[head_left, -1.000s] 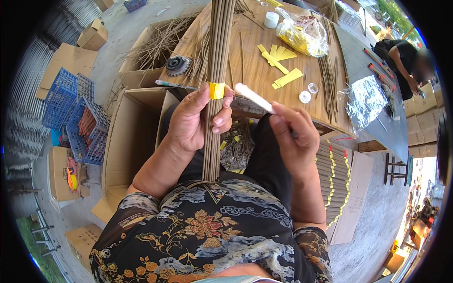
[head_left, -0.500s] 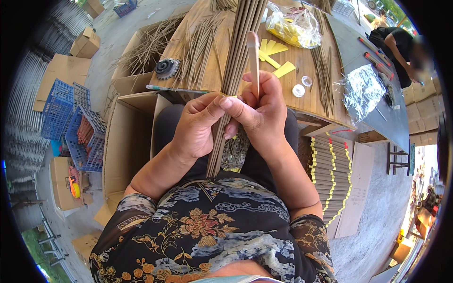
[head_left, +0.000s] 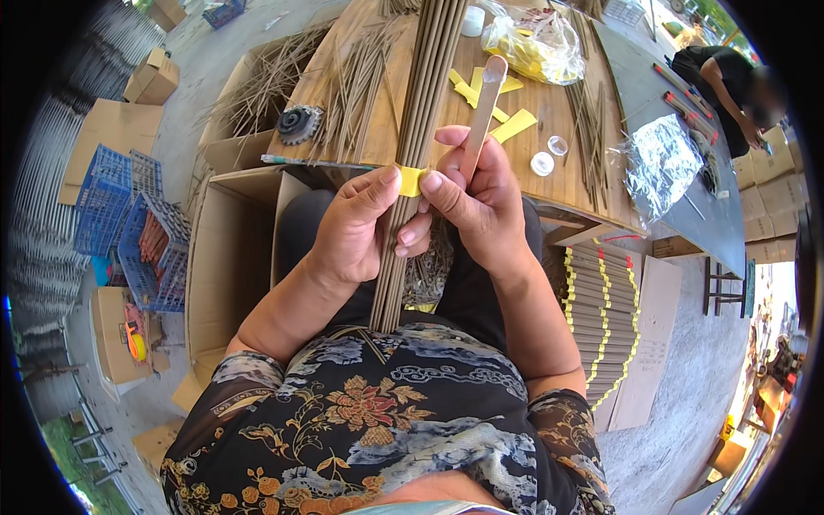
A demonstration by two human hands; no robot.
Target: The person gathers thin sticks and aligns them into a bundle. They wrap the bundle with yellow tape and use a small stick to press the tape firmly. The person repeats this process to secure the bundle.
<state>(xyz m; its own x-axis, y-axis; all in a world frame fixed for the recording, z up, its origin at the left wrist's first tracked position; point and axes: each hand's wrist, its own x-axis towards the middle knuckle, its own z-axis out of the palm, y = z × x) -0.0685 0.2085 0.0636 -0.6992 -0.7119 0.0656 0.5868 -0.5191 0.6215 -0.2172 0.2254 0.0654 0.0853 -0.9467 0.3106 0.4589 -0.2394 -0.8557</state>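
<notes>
A long bundle of brown incense sticks (head_left: 427,94) stands slantwise over my lap, its lower end near my shirt. My left hand (head_left: 348,230) is closed round it from the left, thumb pressed beside a yellow paper band (head_left: 410,181) that wraps the sticks. My right hand (head_left: 482,210) pinches the band's right edge between thumb and finger. A flat wooden craft stick (head_left: 486,107) with a whitish smear at its top is tucked in the same hand, pointing up. The back of the bundle is hidden.
On the wooden table (head_left: 365,39) lie loose yellow paper strips (head_left: 515,127), a small round tub (head_left: 542,164), loose sticks, a dark gear (head_left: 299,125) and a plastic bag (head_left: 536,47). An open carton (head_left: 227,257) stands left; banded bundles (head_left: 601,318) lie right. A person (head_left: 717,86) works far right.
The bundle has turned so the yellow band now faces me, and its top has shifted left. My hands have spread slightly apart. The craft stick has tilted to the right.
</notes>
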